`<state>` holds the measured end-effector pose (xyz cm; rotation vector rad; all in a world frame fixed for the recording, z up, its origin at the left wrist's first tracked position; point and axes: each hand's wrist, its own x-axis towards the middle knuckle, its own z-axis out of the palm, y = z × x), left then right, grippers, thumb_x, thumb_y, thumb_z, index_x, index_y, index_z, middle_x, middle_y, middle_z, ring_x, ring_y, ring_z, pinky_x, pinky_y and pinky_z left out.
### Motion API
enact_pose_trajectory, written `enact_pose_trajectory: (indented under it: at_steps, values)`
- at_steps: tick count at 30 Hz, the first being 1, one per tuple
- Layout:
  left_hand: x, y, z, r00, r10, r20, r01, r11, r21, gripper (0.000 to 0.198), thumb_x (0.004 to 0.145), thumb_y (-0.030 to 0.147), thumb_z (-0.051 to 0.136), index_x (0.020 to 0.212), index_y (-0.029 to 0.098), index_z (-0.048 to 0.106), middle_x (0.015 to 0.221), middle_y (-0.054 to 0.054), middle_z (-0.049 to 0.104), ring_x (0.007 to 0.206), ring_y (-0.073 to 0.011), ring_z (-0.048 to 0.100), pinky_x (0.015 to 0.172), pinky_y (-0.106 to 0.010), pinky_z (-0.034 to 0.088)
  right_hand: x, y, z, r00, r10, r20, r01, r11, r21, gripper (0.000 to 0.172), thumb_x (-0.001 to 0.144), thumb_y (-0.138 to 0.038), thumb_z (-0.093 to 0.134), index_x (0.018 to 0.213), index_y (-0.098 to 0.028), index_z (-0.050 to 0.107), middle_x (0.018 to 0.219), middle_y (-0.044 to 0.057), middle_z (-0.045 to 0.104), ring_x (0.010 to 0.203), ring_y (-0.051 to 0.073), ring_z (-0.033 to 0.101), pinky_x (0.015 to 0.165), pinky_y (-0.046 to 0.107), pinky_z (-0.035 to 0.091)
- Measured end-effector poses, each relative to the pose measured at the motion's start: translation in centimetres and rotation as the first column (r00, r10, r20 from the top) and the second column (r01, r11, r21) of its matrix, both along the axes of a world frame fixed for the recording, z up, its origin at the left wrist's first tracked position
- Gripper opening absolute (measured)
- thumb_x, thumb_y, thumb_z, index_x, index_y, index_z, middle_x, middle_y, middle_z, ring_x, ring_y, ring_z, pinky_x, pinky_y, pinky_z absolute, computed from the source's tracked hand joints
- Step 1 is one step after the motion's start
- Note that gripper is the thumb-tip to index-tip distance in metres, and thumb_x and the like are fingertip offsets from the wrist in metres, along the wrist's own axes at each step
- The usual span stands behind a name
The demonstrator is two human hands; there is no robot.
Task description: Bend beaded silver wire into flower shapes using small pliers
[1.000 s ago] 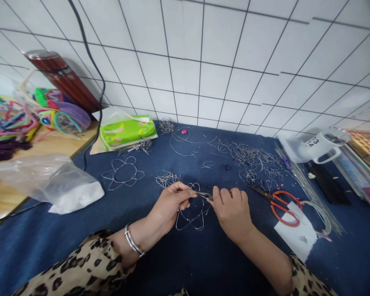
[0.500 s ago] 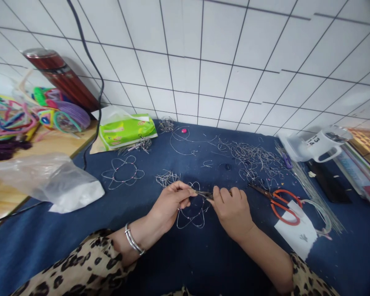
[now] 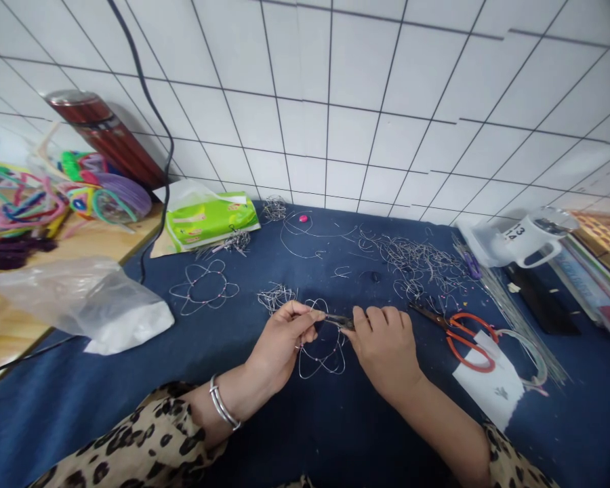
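Observation:
My left hand point(image 3: 285, 339) pinches a flower-shaped wire frame point(image 3: 321, 363) between thumb and index finger; its thin silvery loops carry small pinkish beads and spread below my hands. Closed around a pair of pliers point(image 3: 339, 320), my right hand point(image 3: 386, 342) points their narrow dark jaws left. The jaw tips meet the wire at my left fingertips, and the handles are mostly hidden in my right palm. A second wire flower point(image 3: 204, 283) lies flat on the blue cloth to the left.
Orange-handled scissors point(image 3: 470, 342) rest on white paper point(image 3: 493, 386) at right. A tangle of wire pieces point(image 3: 417, 261), a white mug point(image 3: 526, 237) and a green tissue pack point(image 3: 208, 218) stand farther back. A plastic bag point(image 3: 81, 295) lies left.
The wire flower has turned and shifted slightly to the right below my hands. Both hands keep their grip, with the pliers still at the left fingertips.

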<state>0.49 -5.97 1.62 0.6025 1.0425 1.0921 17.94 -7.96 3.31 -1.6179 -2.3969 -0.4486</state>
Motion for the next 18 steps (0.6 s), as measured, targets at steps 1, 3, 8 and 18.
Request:
enact_pose_trajectory:
  at_steps: [1,3,8,18]
  values:
    - [0.02,-0.02,0.0,1.0,0.004,-0.005,-0.004,1.0,-0.003,0.015,0.07,0.02,0.068,0.074,0.015,0.055,0.056,0.003,0.057,0.047,-0.005,0.046,0.055,-0.02,0.041,-0.01,0.0,0.02,1.0,-0.001,-0.003,0.001,1.0,-0.008,0.036,0.088,-0.04,0.04,0.107,-0.015,0.058,0.079,0.009,0.053,0.077,0.02,0.041,0.068,0.035,0.027]
    - [0.02,-0.07,0.02,1.0,0.005,-0.015,-0.005,1.0,-0.007,0.015,0.071,0.022,0.068,0.075,0.015,0.055,0.06,0.002,0.06,0.048,-0.005,0.047,0.055,-0.02,0.041,-0.02,0.01,0.01,1.0,-0.005,-0.006,0.004,1.0,-0.022,0.036,0.088,-0.04,0.04,0.106,-0.015,0.058,0.08,0.009,0.053,0.077,0.021,0.041,0.068,0.035,0.026]
    - [0.04,-0.25,0.19,1.0,0.001,-0.005,-0.001,1.0,-0.012,0.016,0.07,0.022,0.068,0.076,0.015,0.055,0.063,0.001,0.061,0.05,-0.0051,0.047,0.055,-0.019,0.04,0.01,0.02,-0.08,1.0,-0.024,-0.017,0.023,0.999,-0.041,0.037,0.088,-0.042,0.039,0.107,-0.016,0.057,0.081,0.009,0.053,0.077,0.021,0.041,0.068,0.035,0.026]
    - [0.36,-0.43,0.65,1.0,0.009,0.004,-0.009,0.999,-0.035,0.015,0.07,0.023,0.068,0.071,0.015,0.055,0.055,0.003,0.057,0.049,-0.0052,0.047,0.05,-0.017,0.035,0.08,0.19,-0.44,1.0,-0.006,-0.022,0.006,1.0,-0.024,0.036,0.088,-0.041,0.04,0.104,-0.015,0.058,0.08,0.009,0.052,0.076,0.02,0.04,0.068,0.034,0.026]
